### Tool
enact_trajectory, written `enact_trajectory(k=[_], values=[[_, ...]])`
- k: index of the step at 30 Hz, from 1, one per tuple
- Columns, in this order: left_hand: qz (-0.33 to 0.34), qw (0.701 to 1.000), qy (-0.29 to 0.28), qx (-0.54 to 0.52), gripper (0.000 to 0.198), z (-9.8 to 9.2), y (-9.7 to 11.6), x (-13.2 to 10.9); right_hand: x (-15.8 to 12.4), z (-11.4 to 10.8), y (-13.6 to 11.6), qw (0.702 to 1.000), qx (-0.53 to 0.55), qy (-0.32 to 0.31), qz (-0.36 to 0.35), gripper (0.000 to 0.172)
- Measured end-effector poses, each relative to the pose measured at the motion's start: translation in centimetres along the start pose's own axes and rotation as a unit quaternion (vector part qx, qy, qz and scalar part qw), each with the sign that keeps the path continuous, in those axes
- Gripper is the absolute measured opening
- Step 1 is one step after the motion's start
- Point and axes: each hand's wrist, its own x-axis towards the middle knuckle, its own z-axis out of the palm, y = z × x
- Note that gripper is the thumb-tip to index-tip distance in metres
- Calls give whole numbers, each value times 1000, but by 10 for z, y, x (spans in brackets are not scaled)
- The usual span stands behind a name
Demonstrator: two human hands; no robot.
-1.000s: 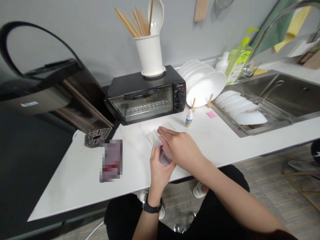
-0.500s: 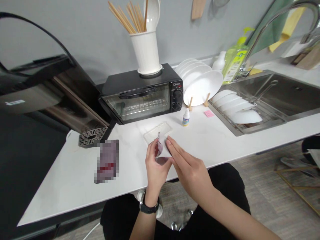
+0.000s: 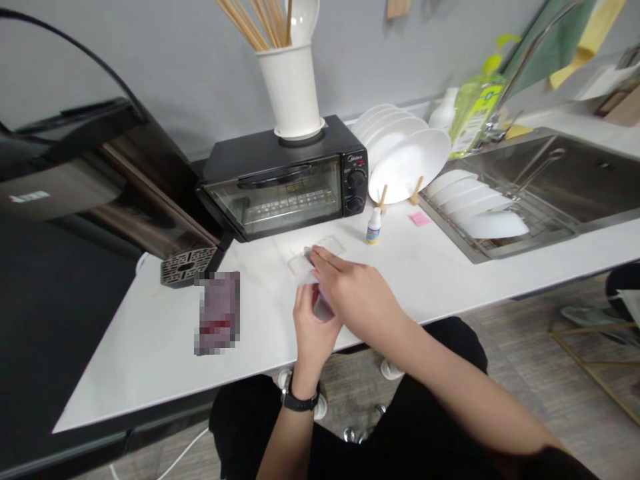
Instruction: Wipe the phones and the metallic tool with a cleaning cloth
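Observation:
Over the front of the counter, my left hand (image 3: 315, 333) is closed around a thin, pale purplish thing (image 3: 323, 309), whose kind I cannot make out. My right hand (image 3: 357, 290) lies over its top, fingers pressed together on a whitish thin sheet (image 3: 303, 273) that sticks out to the left. Whether the sheet and the purplish thing are joined is hidden by the fingers. Just beyond the hands lies a clear shallow plastic case (image 3: 334, 245), partly covered. To its right a small white dropper-like bottle (image 3: 373, 228) stands upright.
A pixelated purplish rectangle (image 3: 219, 313) lies left on the counter (image 3: 150, 373). Behind stand a drinks machine (image 3: 145, 200), a toaster oven (image 3: 285, 193) bearing a utensil pot (image 3: 290, 90), and racked plates (image 3: 410, 163). At right are a pink sticky note (image 3: 420, 219) and a sink (image 3: 590, 183) holding bowls.
My right hand has moved forward and left over the held thing, and the whitish sheet now reaches farther out over the clear case. My left hand keeps its grip. The view has shifted slightly.

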Motion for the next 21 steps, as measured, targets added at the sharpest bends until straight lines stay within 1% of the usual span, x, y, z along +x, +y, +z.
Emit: enact_trajectory(k=[2,4,7,10,12,16,18,21], values=[[5,1000,-2,0,34,-1,2,1,13,6,3,1000,-19,-4,-20,27],[13,1000,-1,-7,34,-3,6,3,20,11,5,999,-32,-12,-33,24],[18,1000,9,-13,31,-4,10,5,21,14,5,998,-42,-15,-42,23],[14,1000,11,-16,31,-3,9,4,17,12,3,998,-40,-11,-43,27],[8,1000,15,-15,28,-2,6,3,14,10,-1,999,-32,-7,-31,30],[-4,1000,22,-21,23,-2,0,0,0,8,-6,1000,-12,-3,15,37],[-5,999,19,-28,27,-2,1,0,-10,5,-7,999,-12,-9,32,41],[-4,999,23,-37,40,-4,6,2,-29,1,-5,999,-5,-20,42,45]])
